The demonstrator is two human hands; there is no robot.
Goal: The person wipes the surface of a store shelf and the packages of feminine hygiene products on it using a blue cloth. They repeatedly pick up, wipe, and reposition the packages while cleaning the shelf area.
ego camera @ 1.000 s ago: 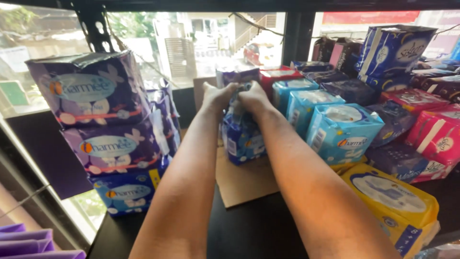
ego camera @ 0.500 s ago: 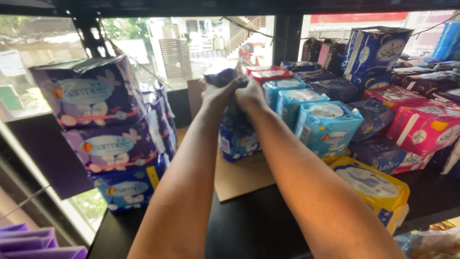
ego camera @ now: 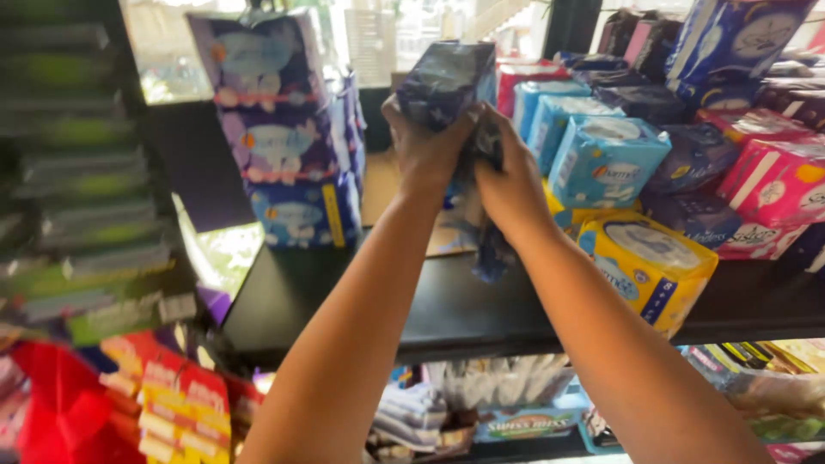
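My left hand (ego camera: pixel 423 146) grips a dark purple soft pack (ego camera: pixel 447 77) raised above the black shelf (ego camera: pixel 447 301). My right hand (ego camera: pixel 509 185) is closed on a blue pack (ego camera: pixel 491 249) that hangs below it, lifted off the shelf. Both hands are pressed close together. A piece of brown cardboard (ego camera: pixel 382 185) lies on the shelf behind them.
A stack of three purple and blue packs (ego camera: pixel 288 129) stands at the left of the shelf. Light blue packs (ego camera: pixel 606 159), a yellow pack (ego camera: pixel 644 266) and pink packs (ego camera: pixel 778 185) crowd the right. A lower shelf holds sachets (ego camera: pixel 516 404); red and yellow goods (ego camera: pixel 172 404) hang at lower left.
Both hands have lifted the packs up and toward me off the cardboard. The view has dropped and shifted left, so the shelf edge and the lower shelf now show.
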